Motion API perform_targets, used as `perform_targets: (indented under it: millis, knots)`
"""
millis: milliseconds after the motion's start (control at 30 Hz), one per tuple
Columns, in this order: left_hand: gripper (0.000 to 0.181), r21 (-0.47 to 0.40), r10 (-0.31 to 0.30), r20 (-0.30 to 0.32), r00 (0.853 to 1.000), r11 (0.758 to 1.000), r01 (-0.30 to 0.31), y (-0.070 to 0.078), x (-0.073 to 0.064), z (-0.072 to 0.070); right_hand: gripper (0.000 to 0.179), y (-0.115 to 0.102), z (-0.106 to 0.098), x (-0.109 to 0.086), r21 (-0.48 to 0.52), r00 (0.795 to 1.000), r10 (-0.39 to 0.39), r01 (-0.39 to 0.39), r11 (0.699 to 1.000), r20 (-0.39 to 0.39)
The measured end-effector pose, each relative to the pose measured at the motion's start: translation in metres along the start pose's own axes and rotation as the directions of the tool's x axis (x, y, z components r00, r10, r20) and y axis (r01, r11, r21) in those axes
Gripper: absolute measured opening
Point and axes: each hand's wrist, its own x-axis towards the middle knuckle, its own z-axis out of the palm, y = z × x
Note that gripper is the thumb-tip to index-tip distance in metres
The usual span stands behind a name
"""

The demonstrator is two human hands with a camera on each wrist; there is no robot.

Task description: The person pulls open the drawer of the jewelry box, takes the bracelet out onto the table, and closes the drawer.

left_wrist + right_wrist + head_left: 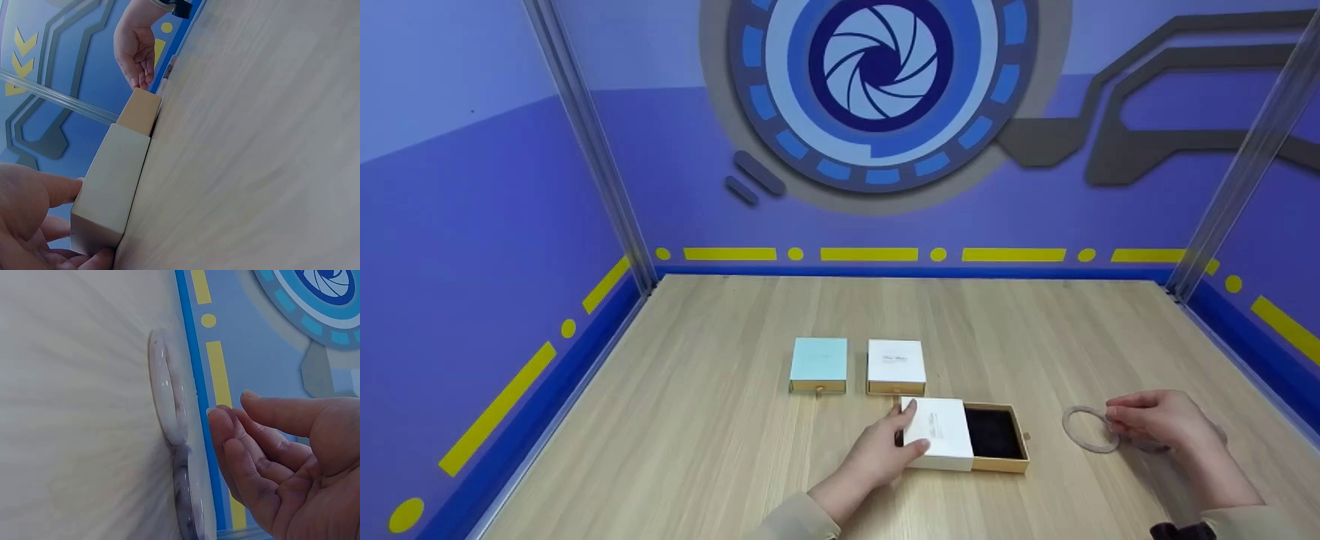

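My left hand (881,450) grips the white sleeve (941,431) of a small gift box, thumb on the near side and fingers at the far side. The box's gold drawer (1000,465) sticks out to the right, its black lining (991,431) showing. Right of it, a pale glossy bangle (163,394) lies flat on the table. A darker grey bangle (183,495) lies beside it, mostly hidden behind my right hand (1166,420) in the head view. That hand hovers by the bangles, fingers loosely bent and holding nothing in the right wrist view.
Behind the drawer box stand a light blue box (819,361) and another white box (895,364), side by side and both closed. They share the wooden table (697,420), with blue printed walls around its back and sides.
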Motion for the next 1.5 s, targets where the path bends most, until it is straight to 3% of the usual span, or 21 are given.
perform_targets:
  millis: [300,467,533,767,933,1200,1500]
  knots:
    - [0.067,0.009,0.000,0.000,1.000,1.000,0.000,0.000,0.000,0.000,0.034,-0.001,0.017,-0.001,0.061,0.992,-0.096,0.091,0.994,0.080]
    - [0.067,0.018,0.005,-0.004,1.000,1.000,-0.005,0.000,0.000,0.000,0.037,-0.005,0.027,-0.003,0.040,0.985,-0.138,0.134,0.990,0.102]
    - [0.068,0.019,0.008,-0.004,1.000,1.000,-0.008,0.000,0.000,0.000,0.038,-0.007,0.030,-0.003,0.030,0.985,-0.138,0.135,0.990,0.101]
    - [0.068,0.009,-0.009,-0.005,1.000,1.000,0.009,0.001,0.000,0.000,0.033,-0.007,0.037,-0.003,0.156,0.977,-0.145,0.121,0.980,0.154]
    - [0.067,0.014,-0.015,-0.004,1.000,1.000,0.015,0.001,0.001,0.000,0.033,-0.010,0.043,-0.004,0.134,0.977,-0.139,0.118,0.984,0.161]
    - [0.067,0.016,-0.016,-0.003,1.000,1.000,0.016,0.001,0.001,0.000,0.028,-0.010,0.056,-0.003,0.236,0.940,-0.206,0.142,0.961,0.272]
    - [0.068,0.010,-0.007,-0.007,1.000,1.000,0.007,0.001,0.000,0.000,0.027,-0.009,0.067,-0.002,0.252,0.918,-0.227,0.148,0.956,0.325]
